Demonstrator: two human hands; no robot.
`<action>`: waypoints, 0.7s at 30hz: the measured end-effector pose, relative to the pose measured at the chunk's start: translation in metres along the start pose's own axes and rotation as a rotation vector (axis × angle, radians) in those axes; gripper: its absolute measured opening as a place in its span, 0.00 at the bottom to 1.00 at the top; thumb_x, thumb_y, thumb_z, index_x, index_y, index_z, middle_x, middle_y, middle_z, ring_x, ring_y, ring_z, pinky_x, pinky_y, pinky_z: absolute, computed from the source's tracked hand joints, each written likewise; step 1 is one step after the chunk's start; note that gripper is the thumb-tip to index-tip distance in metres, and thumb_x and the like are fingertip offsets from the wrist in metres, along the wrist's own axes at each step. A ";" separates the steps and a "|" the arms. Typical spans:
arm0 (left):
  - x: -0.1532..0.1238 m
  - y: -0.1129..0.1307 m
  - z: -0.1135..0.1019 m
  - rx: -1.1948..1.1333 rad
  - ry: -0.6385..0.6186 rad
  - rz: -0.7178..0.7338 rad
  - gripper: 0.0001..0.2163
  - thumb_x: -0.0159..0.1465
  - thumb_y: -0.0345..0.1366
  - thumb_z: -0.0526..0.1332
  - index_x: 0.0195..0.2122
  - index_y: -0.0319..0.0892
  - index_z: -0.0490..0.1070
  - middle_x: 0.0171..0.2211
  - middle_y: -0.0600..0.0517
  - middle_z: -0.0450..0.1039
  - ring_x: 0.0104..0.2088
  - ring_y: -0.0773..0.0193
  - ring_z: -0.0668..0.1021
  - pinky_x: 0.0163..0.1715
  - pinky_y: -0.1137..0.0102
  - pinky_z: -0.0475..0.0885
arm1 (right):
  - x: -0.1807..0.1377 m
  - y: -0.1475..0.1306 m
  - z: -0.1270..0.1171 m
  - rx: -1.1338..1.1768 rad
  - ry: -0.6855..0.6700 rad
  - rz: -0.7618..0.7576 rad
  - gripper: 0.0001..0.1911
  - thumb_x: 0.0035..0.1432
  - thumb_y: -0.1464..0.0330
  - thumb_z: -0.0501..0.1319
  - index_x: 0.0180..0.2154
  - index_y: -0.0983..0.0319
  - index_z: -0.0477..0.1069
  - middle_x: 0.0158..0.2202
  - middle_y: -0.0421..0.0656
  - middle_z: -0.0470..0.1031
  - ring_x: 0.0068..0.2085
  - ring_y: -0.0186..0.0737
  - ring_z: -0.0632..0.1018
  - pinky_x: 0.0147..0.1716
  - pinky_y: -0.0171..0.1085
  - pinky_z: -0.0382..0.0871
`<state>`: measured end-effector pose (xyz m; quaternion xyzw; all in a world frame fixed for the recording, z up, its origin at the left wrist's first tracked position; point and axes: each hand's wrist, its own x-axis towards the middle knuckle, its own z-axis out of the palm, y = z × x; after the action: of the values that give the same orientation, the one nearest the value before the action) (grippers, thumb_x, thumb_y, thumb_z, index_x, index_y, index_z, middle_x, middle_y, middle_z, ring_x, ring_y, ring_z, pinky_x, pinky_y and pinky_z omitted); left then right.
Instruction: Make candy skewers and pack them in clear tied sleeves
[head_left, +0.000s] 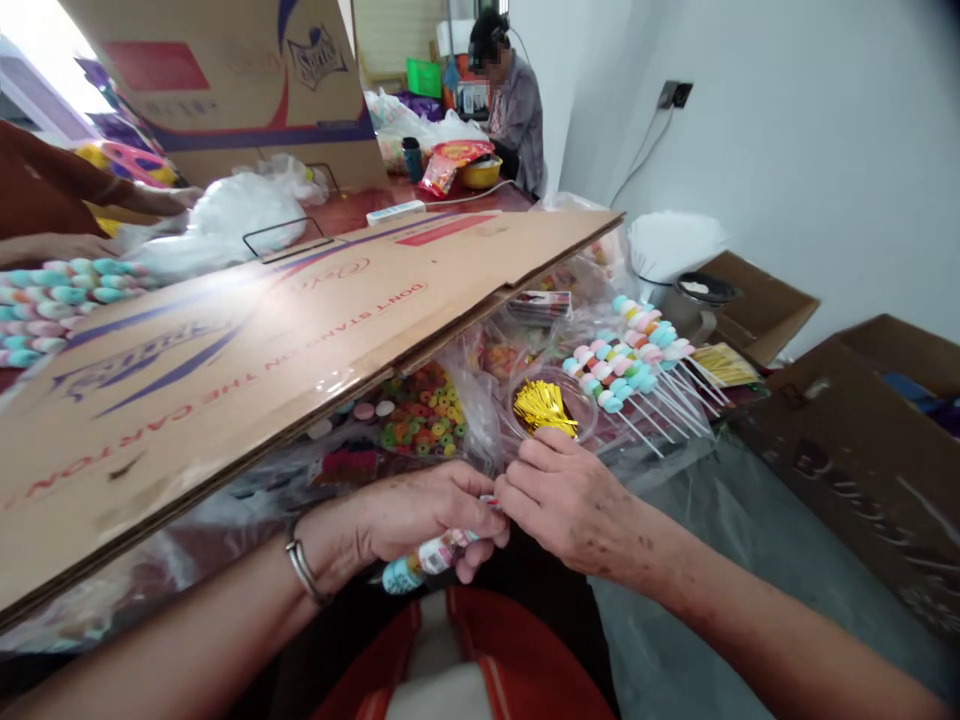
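In front of my lap, my left hand (442, 510) is closed around a wrapped marshmallow skewer (424, 562), its blue end pointing down and left. My right hand (559, 500) meets it at the other end, with fingers pinched together where the wrapper comes out of my left hand. The fingers hide what exactly is pinched there. Just beyond my right hand stands a clear round tub with gold twist ties (547, 407). Right of the tub, several finished-looking marshmallow skewers (619, 370) lie in a pile, white sticks toward me.
A large flat cardboard sheet (300, 330) slopes across the left. Under its edge sit bags of ring gummies (424, 410). Brown cartons (862, 450) stand at right. A co-worker's arms (82, 210) handle plastic at far left; another person (514, 110) sits at the back.
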<state>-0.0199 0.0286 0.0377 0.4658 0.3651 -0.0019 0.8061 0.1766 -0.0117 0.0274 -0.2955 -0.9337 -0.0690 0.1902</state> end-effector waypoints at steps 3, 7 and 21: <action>-0.002 -0.004 -0.004 -0.129 0.019 -0.028 0.07 0.47 0.35 0.65 0.21 0.37 0.71 0.13 0.54 0.67 0.14 0.68 0.70 0.17 0.73 0.69 | 0.002 -0.005 0.003 0.008 0.051 0.022 0.14 0.68 0.72 0.48 0.46 0.68 0.70 0.41 0.48 0.74 0.45 0.46 0.69 0.53 0.51 0.59; -0.006 -0.011 -0.015 -0.228 -0.028 -0.035 0.06 0.45 0.35 0.63 0.20 0.37 0.71 0.11 0.55 0.64 0.12 0.68 0.69 0.17 0.71 0.72 | 0.009 -0.013 0.003 -0.031 0.092 -0.014 0.22 0.69 0.72 0.44 0.60 0.72 0.60 0.53 0.53 0.72 0.56 0.51 0.66 0.62 0.60 0.46; -0.015 -0.003 0.015 1.258 0.408 0.731 0.06 0.66 0.30 0.51 0.34 0.42 0.66 0.30 0.51 0.69 0.30 0.63 0.70 0.30 0.70 0.63 | 0.001 -0.007 -0.013 0.097 0.008 0.178 0.13 0.61 0.73 0.51 0.23 0.61 0.63 0.22 0.40 0.68 0.27 0.37 0.63 0.35 0.40 0.58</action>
<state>-0.0232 0.0109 0.0484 0.9207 0.2591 0.1438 0.2539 0.1759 -0.0200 0.0392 -0.3676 -0.9052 -0.0075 0.2133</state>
